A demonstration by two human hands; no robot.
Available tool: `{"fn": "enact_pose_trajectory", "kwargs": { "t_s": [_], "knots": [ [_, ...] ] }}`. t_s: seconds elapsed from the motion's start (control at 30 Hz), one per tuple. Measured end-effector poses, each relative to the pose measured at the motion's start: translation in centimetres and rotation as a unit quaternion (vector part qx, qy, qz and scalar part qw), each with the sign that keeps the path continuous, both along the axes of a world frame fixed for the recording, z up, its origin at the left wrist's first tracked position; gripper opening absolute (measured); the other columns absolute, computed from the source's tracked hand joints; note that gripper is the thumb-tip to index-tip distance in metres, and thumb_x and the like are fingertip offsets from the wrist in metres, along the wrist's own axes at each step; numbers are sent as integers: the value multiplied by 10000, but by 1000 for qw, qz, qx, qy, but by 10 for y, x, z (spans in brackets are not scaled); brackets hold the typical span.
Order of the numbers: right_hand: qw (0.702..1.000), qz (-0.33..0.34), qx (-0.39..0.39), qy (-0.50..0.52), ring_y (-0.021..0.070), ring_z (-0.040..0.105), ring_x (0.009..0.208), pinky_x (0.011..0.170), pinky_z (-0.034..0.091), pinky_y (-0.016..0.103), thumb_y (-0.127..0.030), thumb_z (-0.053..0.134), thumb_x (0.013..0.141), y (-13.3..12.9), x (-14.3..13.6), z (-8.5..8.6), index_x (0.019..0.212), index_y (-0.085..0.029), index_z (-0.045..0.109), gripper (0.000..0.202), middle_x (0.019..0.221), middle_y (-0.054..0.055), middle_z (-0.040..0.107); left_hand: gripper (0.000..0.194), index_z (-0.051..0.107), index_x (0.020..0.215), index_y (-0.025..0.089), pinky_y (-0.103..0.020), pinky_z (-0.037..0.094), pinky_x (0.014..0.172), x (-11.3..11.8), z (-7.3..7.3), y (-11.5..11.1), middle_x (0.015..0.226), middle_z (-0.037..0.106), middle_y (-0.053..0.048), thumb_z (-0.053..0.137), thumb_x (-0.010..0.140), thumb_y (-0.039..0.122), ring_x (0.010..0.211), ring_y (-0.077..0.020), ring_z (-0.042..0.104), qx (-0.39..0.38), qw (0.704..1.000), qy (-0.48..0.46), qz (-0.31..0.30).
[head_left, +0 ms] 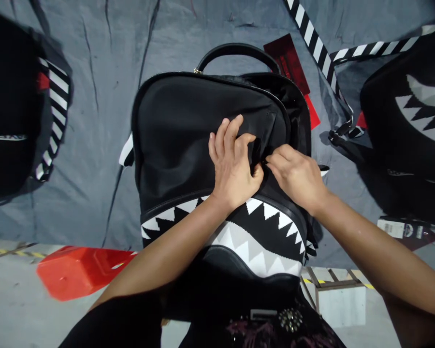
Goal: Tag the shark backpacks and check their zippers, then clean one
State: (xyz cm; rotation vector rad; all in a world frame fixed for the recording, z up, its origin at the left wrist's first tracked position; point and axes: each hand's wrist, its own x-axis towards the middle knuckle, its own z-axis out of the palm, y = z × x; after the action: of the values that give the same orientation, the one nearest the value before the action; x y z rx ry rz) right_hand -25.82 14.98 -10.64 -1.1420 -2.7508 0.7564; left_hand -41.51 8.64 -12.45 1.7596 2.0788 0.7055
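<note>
A black backpack [177, 125] with a white-toothed shark mouth print lies in front of me, its top handle pointing away. My left hand [235, 164] rests at the right part of its front panel, with the thumb and index finger curled around a fold of black fabric and the other fingers raised. Close beside it, my right hand [297, 176] has its fingertips pinched together at the same spot. Whatever lies between the right fingertips is too small and dark to name. The upper right side of the bag gapes along its zipper.
More black bags lie at the left [10, 106] and right [387, 111], with black-and-white striped straps. A red tag [288, 60] is beside the handle. Grey sheeting [94, 96] covers the surface. Below its near edge are a red plastic bin [72, 273] and a pale box [340, 304].
</note>
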Motion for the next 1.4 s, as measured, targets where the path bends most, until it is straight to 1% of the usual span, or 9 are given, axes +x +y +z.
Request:
{"fn": "enact_pose_trajectory", "kwargs": {
  "t_s": [0.17, 0.33, 0.47, 0.57, 0.67, 0.83, 0.97, 1.2, 1.4],
  "knots": [
    [999, 30, 22, -3, 205, 576, 893, 643, 430, 304, -192, 427, 985, -12, 7, -2, 954, -175, 687, 263, 1041, 84, 640, 492, 461, 1251, 247, -585, 57, 1208, -8, 1, -1, 1581, 283, -93, 630, 799, 341, 1496, -332, 137, -14, 999, -6, -39],
    [998, 48, -23, -28, 218, 598, 920, 669, 477, 311, -167, 459, 970, -12, 4, 2, 1009, -159, 691, 236, 1067, 93, 646, 434, 477, 1243, 243, -561, 61, 1215, -2, -2, -1, 1590, 277, -83, 575, 821, 271, 1495, -309, 164, 3, 999, 6, -42],
    [997, 42, -50, -43, 228, 616, 922, 744, 525, 348, -164, 463, 965, -11, 0, 5, 1022, -149, 694, 238, 1066, 101, 648, 350, 505, 1183, 209, -540, 112, 1215, -2, -4, -5, 1563, 327, -115, 541, 835, 193, 1489, -298, 197, 16, 998, 0, -58],
    [996, 52, -64, -25, 247, 594, 1002, 817, 534, 379, -138, 434, 962, -16, 1, 6, 1101, -167, 686, 290, 1134, 110, 639, 272, 515, 1139, 186, -555, 167, 1195, -5, -2, -6, 1553, 339, -139, 511, 868, 192, 1485, -311, 204, 8, 997, -6, -76],
    [998, 9, -65, -4, 270, 575, 1041, 870, 526, 425, -111, 422, 951, -23, 4, 3, 1159, -155, 675, 331, 1166, 136, 630, 242, 531, 1110, 188, -551, 232, 1169, -8, 0, -5, 1537, 366, -143, 519, 868, 204, 1468, -319, 242, 10, 996, -3, -90],
    [991, -63, -86, 76, 235, 632, 978, 904, 536, 416, -96, 507, 912, -28, 7, -6, 1046, -164, 689, 237, 1079, 98, 669, 311, 518, 1114, 192, -510, 292, 1144, -8, -5, -3, 1475, 449, -138, 524, 807, 137, 1429, -294, 320, 48, 997, -5, -55],
    [986, -79, -86, 120, 228, 649, 986, 924, 539, 419, -119, 544, 906, -27, 8, -10, 1019, -172, 692, 194, 1067, 77, 691, 294, 515, 1077, 189, -480, 314, 1140, -7, -7, -3, 1443, 478, -138, 539, 792, 119, 1413, -278, 344, 69, 996, -17, -51],
    [974, -105, -79, 187, 219, 664, 1010, 933, 542, 429, -168, 535, 932, -33, 9, -10, 978, -193, 692, 165, 1057, 65, 721, 261, 515, 1057, 194, -481, 324, 1135, -7, -4, -3, 1427, 497, -131, 532, 811, 110, 1404, -268, 363, 73, 996, -25, -35],
    [983, -97, -79, 133, 242, 655, 1016, 942, 540, 458, -144, 503, 921, -34, 7, -13, 993, -202, 703, 220, 1074, 76, 709, 255, 516, 1070, 210, -510, 325, 1115, -4, -3, -4, 1456, 474, -126, 517, 829, 127, 1408, -290, 357, 62, 998, -17, -20]
  ]
}}
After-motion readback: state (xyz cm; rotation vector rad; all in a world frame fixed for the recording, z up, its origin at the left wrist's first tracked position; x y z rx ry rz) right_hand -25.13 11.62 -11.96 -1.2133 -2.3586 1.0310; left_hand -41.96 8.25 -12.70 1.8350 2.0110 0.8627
